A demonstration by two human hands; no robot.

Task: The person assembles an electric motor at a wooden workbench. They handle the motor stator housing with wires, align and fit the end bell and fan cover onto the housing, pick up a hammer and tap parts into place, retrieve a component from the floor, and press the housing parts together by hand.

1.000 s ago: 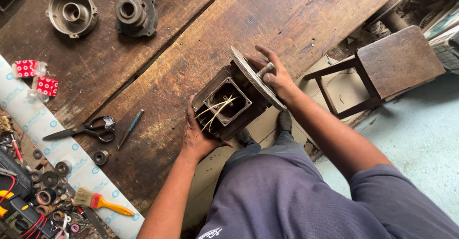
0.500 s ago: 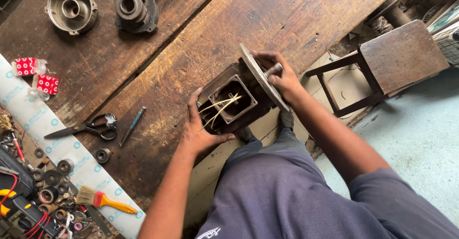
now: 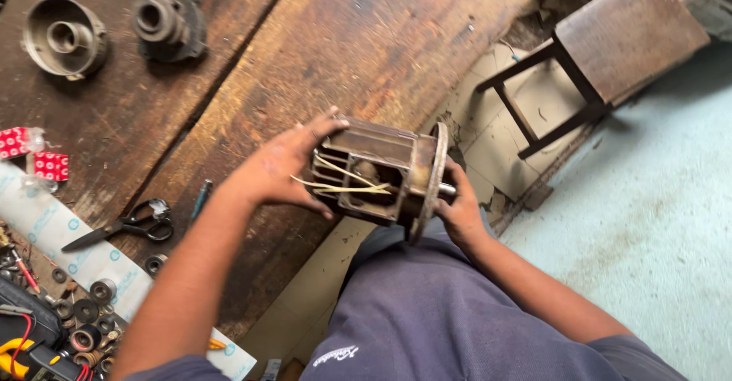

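The motor housing (image 3: 374, 171) is hiding the right hand's (image 3: 461, 213) fingertips, and the frame edge is cutting off the stool (image 3: 610, 45).

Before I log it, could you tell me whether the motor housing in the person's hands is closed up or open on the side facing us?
Open: the motor housing shows a hollow compartment with pale wires spilling out uncovered.

Motor housing (image 3: 374, 171) lifted off the wooden workbench (image 3: 366, 38) edge, now held in the air over the lap and turned so its open end with the pale wires (image 3: 343, 183) faces left. Left hand (image 3: 278, 163) shifted from below to the open end, fingers over the top. Right hand (image 3: 461, 213) dropped under the round end plate (image 3: 428, 179), by the shaft.
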